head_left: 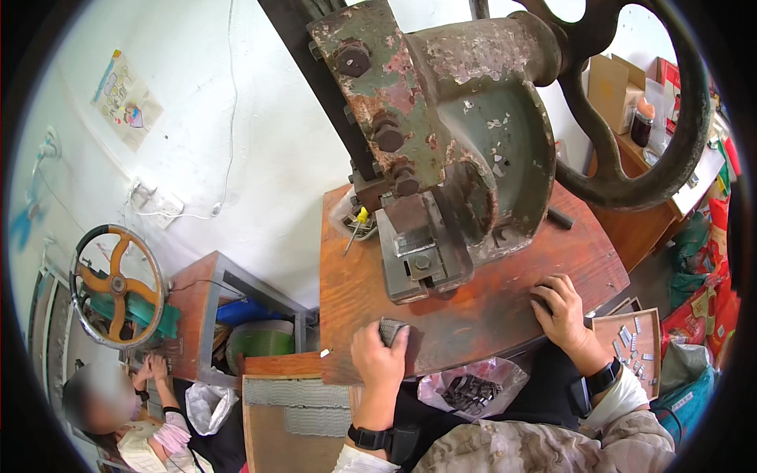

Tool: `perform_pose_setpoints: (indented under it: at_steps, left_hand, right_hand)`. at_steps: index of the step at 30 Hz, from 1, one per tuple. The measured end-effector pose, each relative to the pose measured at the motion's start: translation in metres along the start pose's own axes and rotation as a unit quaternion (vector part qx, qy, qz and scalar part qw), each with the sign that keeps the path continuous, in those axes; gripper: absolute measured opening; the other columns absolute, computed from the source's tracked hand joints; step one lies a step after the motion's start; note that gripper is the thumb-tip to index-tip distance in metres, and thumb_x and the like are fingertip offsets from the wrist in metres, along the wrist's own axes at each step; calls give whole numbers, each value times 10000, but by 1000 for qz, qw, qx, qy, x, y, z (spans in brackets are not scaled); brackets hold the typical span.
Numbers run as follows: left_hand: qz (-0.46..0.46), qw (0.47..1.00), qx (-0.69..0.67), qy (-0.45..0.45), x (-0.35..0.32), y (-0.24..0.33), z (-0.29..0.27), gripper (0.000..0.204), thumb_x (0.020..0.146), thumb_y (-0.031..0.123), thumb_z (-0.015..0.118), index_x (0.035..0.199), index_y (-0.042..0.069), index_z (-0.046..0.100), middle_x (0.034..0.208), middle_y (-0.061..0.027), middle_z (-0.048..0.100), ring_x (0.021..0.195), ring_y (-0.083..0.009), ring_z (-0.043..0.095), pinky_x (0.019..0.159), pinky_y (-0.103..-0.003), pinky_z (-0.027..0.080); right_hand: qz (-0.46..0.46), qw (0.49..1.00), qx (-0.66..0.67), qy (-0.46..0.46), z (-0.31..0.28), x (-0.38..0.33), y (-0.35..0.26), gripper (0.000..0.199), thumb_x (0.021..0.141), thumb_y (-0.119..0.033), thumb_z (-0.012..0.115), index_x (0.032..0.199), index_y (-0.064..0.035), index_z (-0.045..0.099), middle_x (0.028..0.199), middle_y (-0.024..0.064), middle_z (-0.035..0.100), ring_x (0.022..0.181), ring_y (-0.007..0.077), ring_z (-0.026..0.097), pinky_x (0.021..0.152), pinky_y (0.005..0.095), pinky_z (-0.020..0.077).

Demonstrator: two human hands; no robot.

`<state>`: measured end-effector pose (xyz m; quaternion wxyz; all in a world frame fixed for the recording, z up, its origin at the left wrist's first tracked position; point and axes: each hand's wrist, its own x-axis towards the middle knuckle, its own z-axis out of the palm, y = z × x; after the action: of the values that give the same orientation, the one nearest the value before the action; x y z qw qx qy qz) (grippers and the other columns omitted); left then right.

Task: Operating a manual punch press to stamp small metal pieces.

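Bare wooden bench top (473, 315) between hands; rusty press (441, 142) looming behind

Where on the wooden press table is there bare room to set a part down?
Bare wood lies between the left hand and right hand, in front of the rusty green press. The wooden table is also bare along its left edge. Its back left corner is crowded with small tools.

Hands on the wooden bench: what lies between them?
In the head view, only bare reddish bench top lies between the left hand and right hand.
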<state>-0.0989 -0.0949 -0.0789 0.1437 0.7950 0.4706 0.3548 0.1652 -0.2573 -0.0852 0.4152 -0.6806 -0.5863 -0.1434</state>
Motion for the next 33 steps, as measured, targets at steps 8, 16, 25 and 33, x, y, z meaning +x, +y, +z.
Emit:
perform_pose_setpoints:
  at_steps: [8,16,25,33]
  left_hand:
    - [-343,467,-810,-93,-2,1,-45,576,876,630,409,927,78,567,761,-57,501,696,-194,436,648,-331,365]
    - [-419,460,-744,-244,-91,-24,-17,595,851,638,436,924,61,563,718,-47,440,679,-191,411,600,-332,343]
    - [-103,941,5,-321,-156,-70,93,539,904,399,538,1147,-82,549,1023,-268,626,980,-414,590,892,-424,447]
    - [-230,877,397,141,-154,-272,-110,396,842,172,614,1160,-57,555,1072,-226,584,1044,-416,508,929,-467,408]
  right_hand:
    - [27,999,-27,-10,1,5,-10,199,691,-20,659,887,-25,627,942,126,591,895,322,564,754,388,489]
    - [21,999,-39,-22,5,0,-5,195,689,-24,662,881,-31,630,931,118,598,895,315,567,757,382,487]
    - [12,998,-57,-21,8,-2,-4,151,692,-23,666,840,-21,637,934,126,608,917,316,574,784,395,484]
    - [13,997,-74,-20,13,0,-10,122,728,28,622,850,23,614,918,154,587,900,334,566,790,389,463]
